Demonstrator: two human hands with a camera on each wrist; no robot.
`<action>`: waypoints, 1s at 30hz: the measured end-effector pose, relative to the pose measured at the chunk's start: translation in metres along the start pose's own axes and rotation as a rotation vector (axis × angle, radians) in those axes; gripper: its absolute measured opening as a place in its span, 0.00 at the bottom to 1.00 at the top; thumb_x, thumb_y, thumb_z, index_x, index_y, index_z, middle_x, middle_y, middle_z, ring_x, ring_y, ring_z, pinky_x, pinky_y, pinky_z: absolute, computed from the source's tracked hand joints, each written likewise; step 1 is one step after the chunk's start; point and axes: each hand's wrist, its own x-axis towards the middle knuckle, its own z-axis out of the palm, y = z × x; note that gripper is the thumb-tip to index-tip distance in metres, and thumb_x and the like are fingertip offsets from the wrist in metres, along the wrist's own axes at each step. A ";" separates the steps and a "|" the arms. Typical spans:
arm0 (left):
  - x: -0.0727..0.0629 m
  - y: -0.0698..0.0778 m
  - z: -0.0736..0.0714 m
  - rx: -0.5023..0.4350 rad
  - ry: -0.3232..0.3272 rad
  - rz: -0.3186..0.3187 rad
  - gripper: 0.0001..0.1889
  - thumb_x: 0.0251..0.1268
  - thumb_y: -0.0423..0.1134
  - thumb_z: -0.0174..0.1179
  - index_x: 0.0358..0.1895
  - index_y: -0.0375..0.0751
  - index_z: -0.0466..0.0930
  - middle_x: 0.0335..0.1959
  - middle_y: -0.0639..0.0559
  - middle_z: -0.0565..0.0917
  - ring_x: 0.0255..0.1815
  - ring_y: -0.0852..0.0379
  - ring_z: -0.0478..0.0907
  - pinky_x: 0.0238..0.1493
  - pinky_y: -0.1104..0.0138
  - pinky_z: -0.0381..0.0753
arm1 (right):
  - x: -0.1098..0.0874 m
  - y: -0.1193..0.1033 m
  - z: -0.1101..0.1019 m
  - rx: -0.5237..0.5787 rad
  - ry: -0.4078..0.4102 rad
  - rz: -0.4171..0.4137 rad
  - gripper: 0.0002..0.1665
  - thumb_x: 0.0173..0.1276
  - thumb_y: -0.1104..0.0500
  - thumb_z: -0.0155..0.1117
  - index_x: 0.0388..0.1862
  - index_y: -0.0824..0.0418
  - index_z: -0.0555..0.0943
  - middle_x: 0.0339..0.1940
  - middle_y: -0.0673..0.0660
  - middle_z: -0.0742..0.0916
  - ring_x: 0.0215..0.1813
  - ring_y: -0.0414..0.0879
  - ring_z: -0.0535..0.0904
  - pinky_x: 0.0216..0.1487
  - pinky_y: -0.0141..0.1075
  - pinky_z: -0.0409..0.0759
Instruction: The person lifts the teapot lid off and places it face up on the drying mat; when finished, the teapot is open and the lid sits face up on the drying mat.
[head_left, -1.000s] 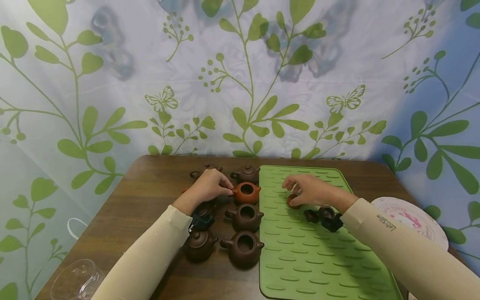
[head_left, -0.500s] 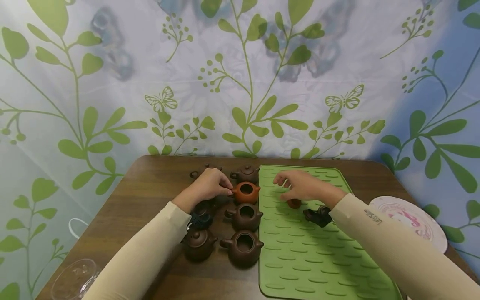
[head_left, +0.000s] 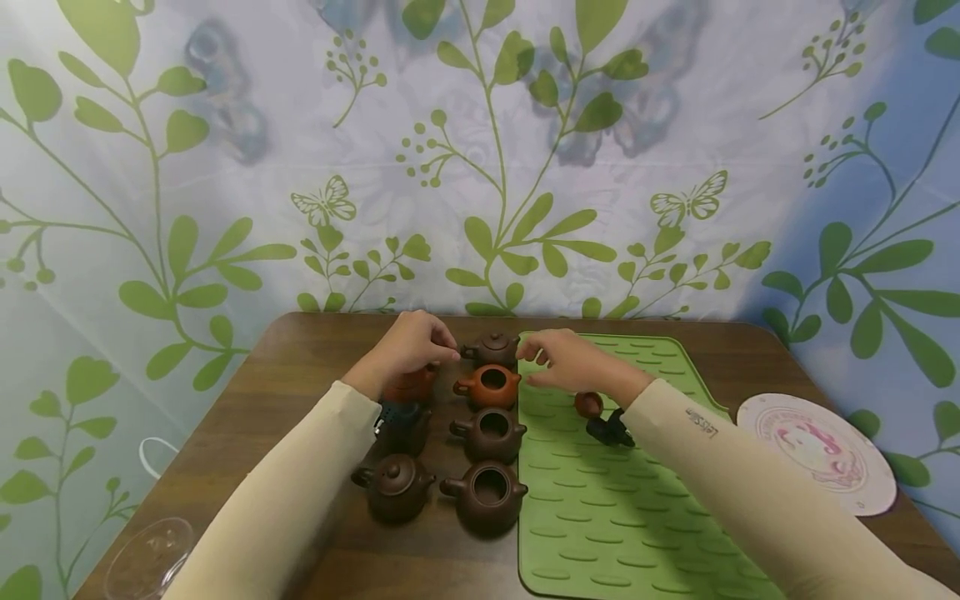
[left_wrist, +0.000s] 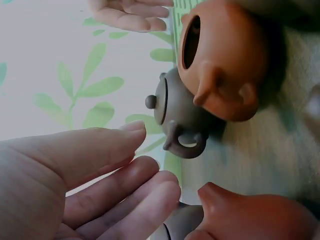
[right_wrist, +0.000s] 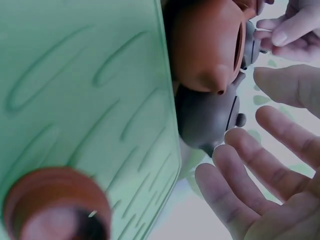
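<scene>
Both the left hand [head_left: 408,346], narrow, and right hand [head_left: 573,362], wider, hang empty near the lidded brown teapot [head_left: 495,352] behind the lidless orange teapot [head_left: 495,395]. Likely reaching; unlidding the brown one calls for pinching its knob [left_wrist: 150,102]

I see a snug cream left sleeve [head_left: 277,492] and a matching right sleeve [head_left: 750,475] with small dark lettering [head_left: 701,422] along the forearm; a dark perforated device [head_left: 402,414] shows beside the left cuff [head_left: 358,402].
</scene>
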 end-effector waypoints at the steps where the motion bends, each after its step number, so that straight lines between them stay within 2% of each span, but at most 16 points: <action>1: 0.002 0.000 0.000 -0.002 -0.002 -0.005 0.04 0.69 0.37 0.74 0.42 0.41 0.93 0.34 0.54 0.89 0.33 0.48 0.88 0.38 0.60 0.86 | 0.003 -0.001 0.001 0.000 0.004 0.005 0.20 0.75 0.58 0.73 0.62 0.62 0.82 0.60 0.62 0.83 0.60 0.62 0.81 0.56 0.49 0.82; 10: 0.028 -0.004 0.003 0.094 0.016 -0.014 0.06 0.66 0.37 0.76 0.41 0.40 0.93 0.35 0.54 0.89 0.38 0.53 0.84 0.43 0.58 0.84 | 0.031 -0.007 0.004 -0.020 0.111 0.043 0.21 0.75 0.56 0.73 0.62 0.64 0.83 0.61 0.64 0.83 0.60 0.58 0.79 0.58 0.52 0.79; 14: 0.037 -0.004 0.008 0.099 -0.016 -0.022 0.08 0.66 0.37 0.76 0.44 0.37 0.93 0.38 0.51 0.90 0.38 0.52 0.85 0.43 0.58 0.85 | 0.042 -0.006 0.005 0.022 0.126 0.090 0.23 0.76 0.57 0.72 0.65 0.66 0.81 0.63 0.63 0.83 0.65 0.59 0.78 0.62 0.54 0.77; 18: 0.041 -0.007 0.012 0.129 -0.045 -0.053 0.09 0.68 0.38 0.75 0.46 0.39 0.93 0.40 0.51 0.90 0.39 0.53 0.85 0.43 0.58 0.85 | 0.053 -0.004 0.007 0.019 0.108 0.133 0.29 0.78 0.54 0.70 0.71 0.66 0.78 0.68 0.63 0.81 0.70 0.60 0.75 0.65 0.54 0.75; 23: 0.044 -0.012 0.017 0.094 -0.084 -0.085 0.10 0.70 0.37 0.73 0.49 0.37 0.93 0.40 0.48 0.90 0.39 0.46 0.88 0.42 0.59 0.86 | 0.064 0.000 0.011 0.014 0.087 0.176 0.33 0.78 0.51 0.69 0.75 0.65 0.75 0.73 0.63 0.77 0.74 0.59 0.71 0.69 0.54 0.72; 30: 0.050 -0.013 0.024 0.094 -0.085 -0.083 0.10 0.71 0.39 0.72 0.49 0.38 0.93 0.36 0.52 0.90 0.35 0.50 0.88 0.40 0.61 0.86 | 0.070 0.007 0.018 0.058 0.142 0.185 0.32 0.80 0.51 0.68 0.75 0.64 0.76 0.73 0.64 0.78 0.73 0.60 0.72 0.68 0.54 0.73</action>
